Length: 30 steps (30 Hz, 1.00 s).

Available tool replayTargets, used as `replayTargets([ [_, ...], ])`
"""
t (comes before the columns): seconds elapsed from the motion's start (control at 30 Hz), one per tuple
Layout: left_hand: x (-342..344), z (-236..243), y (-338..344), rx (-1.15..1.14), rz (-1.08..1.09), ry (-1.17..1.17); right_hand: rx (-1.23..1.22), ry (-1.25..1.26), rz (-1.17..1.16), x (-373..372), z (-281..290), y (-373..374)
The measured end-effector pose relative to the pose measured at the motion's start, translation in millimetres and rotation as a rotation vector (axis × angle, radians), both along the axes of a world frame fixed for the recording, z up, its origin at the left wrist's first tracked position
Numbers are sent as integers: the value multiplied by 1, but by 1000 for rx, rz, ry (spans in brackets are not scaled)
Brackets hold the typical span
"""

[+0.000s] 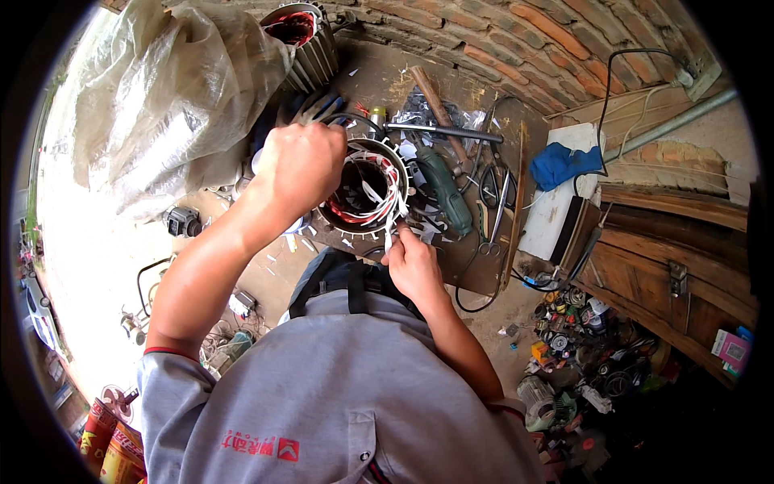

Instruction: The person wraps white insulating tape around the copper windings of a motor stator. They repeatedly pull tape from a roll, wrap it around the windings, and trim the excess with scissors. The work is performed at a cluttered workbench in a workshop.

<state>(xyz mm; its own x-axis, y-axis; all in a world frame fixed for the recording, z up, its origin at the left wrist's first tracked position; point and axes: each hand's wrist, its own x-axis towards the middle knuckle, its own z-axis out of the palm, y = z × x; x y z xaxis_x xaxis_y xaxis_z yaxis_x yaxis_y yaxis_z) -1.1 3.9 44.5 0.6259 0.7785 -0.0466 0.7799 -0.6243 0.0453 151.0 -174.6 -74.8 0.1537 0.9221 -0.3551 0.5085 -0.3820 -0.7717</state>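
Pinching white lacing (390, 225) in fingers of right hand (413, 262); clenching left hand (305, 160), cannot tell on what. Expect heavy, stiff motor stator (355, 232); grip by rim, sparing softer windings (394, 181).

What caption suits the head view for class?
At a cluttered bench, the right hand pinches a white strip beside red-and-white windings in a round housing, the left hand closed.

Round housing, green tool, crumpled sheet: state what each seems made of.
Round housing: probably metal, dull, by its hard, thin rim. Green tool: likely plastic, smooth, by its rounded, moulded-looking body. Crumpled sheet: apparently plastic film, glossy, by its translucency and creases.
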Motion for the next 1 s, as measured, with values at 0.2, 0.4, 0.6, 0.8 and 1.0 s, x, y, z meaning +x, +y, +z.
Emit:
replayTargets([
  [0.2,3,1,-1,-35,46,93,-196,168,-124,-6,-34,8],
  [0.4,-1,-5,3,-6,31,110,-66,117,-266,-15,-62,3],
  [0.6,-2,-5,9,-47,39,95,148,190,-218,-14,-56,-4],
  [0.8,0,-4,12,-60,11,123,416,-20,-387,-24,-61,-13],
  [1.0,0,-9,16,13,-82,100,237,15,-285,-25,-75,-18],
])
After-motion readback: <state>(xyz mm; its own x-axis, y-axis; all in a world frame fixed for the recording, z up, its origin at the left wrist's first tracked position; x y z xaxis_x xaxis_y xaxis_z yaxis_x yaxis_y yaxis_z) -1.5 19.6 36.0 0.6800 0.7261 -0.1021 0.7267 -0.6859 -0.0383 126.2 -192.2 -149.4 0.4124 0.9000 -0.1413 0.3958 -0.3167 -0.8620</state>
